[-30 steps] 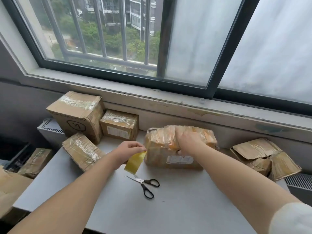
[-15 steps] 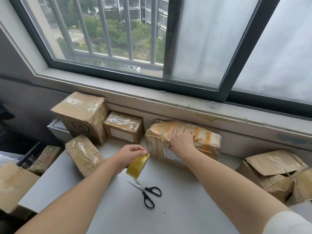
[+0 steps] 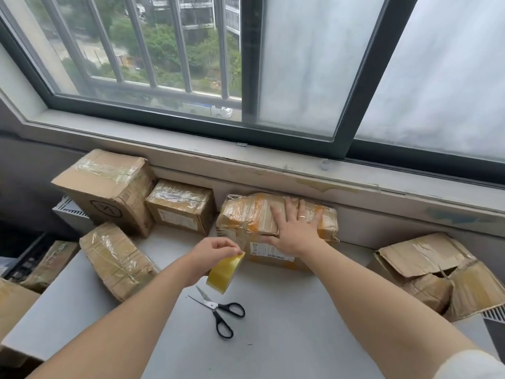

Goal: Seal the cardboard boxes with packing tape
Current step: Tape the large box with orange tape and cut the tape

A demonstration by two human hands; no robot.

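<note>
Left hand (image 3: 216,250): fingers curled, pinching the upper rim of the tape roll (image 3: 225,273), which hangs below them over the middle of the tabletop (image 3: 287,337).
Right hand (image 3: 296,228): flat, fingers spread, grasping nothing; palm pressed on top of the wrapped box (image 3: 246,214).
Wrapped box: far middle, against the wall under the window sill (image 3: 273,165); thickly covered in clear and orange tape, shipping label on its near face.
Tape roll, free end: cannot tell where it lies.
Scissors (image 3: 218,310): on the tabletop just near of the roll, blades parted, black handles to the right.
Sealed boxes, left: large box (image 3: 109,184) far left; small box (image 3: 180,206) just beside it; dented box (image 3: 117,258) nearer, lying tilted.
Torn box (image 3: 426,269): right edge, flaps ripped and gaping; judged the one not yet sealed.
Risk, tape: held by a pinch only, the roll could swing or slip and drop onto the parted blades below.
Risk, strip: a loose end may fold back and stick to itself or to the fingers.
Risk, torn box: ripped flaps may not meet, so tape could bridge a gap and lift off.
</note>
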